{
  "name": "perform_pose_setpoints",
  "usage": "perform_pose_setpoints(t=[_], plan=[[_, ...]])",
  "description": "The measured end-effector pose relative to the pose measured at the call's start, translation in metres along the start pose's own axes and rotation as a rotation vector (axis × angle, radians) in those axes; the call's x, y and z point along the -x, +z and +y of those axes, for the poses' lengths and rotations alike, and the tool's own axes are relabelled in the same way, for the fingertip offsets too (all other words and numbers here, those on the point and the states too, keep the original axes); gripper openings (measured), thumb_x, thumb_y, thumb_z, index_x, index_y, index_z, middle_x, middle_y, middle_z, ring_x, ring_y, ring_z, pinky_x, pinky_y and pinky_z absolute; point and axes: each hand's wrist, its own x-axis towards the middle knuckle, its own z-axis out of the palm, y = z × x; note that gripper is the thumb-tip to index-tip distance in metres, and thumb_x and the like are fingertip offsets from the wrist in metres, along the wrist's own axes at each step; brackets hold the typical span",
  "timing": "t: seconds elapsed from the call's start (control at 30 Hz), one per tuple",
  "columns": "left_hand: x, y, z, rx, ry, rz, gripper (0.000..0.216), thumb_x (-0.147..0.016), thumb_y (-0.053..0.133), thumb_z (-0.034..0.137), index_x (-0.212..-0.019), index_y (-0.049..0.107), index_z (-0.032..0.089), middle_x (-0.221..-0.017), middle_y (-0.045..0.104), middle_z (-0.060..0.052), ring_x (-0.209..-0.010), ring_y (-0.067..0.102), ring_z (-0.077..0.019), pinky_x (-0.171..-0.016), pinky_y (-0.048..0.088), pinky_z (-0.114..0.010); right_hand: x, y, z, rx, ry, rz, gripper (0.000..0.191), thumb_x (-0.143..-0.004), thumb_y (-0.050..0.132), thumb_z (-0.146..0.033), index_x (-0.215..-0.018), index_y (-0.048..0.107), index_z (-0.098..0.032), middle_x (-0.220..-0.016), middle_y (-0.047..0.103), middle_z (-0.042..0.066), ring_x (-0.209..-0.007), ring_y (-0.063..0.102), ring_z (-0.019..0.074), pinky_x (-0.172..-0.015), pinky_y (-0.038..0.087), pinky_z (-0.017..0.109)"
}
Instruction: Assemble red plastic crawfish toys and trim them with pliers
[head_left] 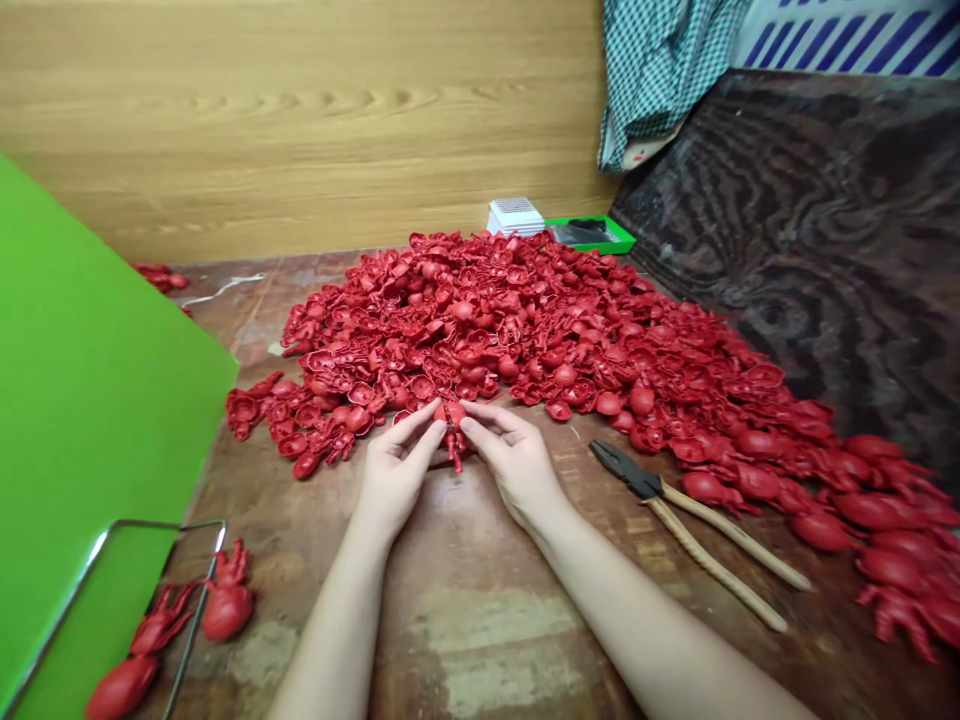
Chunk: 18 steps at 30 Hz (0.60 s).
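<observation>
Between my two hands is a small red plastic figure part [451,418], with a rounded body on top and thin limbs pointing down toward me. My left hand [401,465] pinches its left side between thumb and fingers. On its right side my right hand [512,455] grips it the same way. A dark seam runs down the middle of the rounded body. Just beyond my fingertips begins a large heap of red plastic parts [480,320], many of them hollow half shells and limb pieces.
Pliers [637,475] with tan handles lie right of my hands. A green panel [97,420] and a bent metal wire frame [161,524] stand left, near red figures [227,610]. Behind the heap are a white box [515,216], a green tray [622,240] and checked cloth [660,70].
</observation>
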Motion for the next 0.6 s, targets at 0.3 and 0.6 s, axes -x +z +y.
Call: perform_pose_setpoints(t=[0.3,0.6], plan=[[0.0012,-0.0001,-0.0021,-0.024,-0.015,0.018,0.064,-0.067,0.096,0.054,-0.119,0.083,0.020,-0.123,0.082,-0.011,-0.110,0.079,-0.0355,-0.098,0.067,-0.053,-0.0015,-0.0028,0.0022,0.026,0.018,0.021,0.037,-0.069,0.096,-0.043,-0.100,0.087,-0.025,-0.110,0.086,0.005,-0.105,0.080,0.0272,-0.114,0.055,0.051],[0.0007,-0.0056,-0.0060,-0.191,0.061,0.016,0.062,-0.072,0.092,0.054,-0.122,0.081,0.019,-0.126,0.080,-0.011,-0.116,0.078,-0.0344,-0.116,0.054,-0.054,0.0018,-0.0046,-0.0039,0.153,-0.028,0.021,0.034,-0.070,0.094,-0.043,-0.096,0.087,-0.024,-0.107,0.086,0.005,-0.104,0.080,0.0283,-0.110,0.058,0.051]])
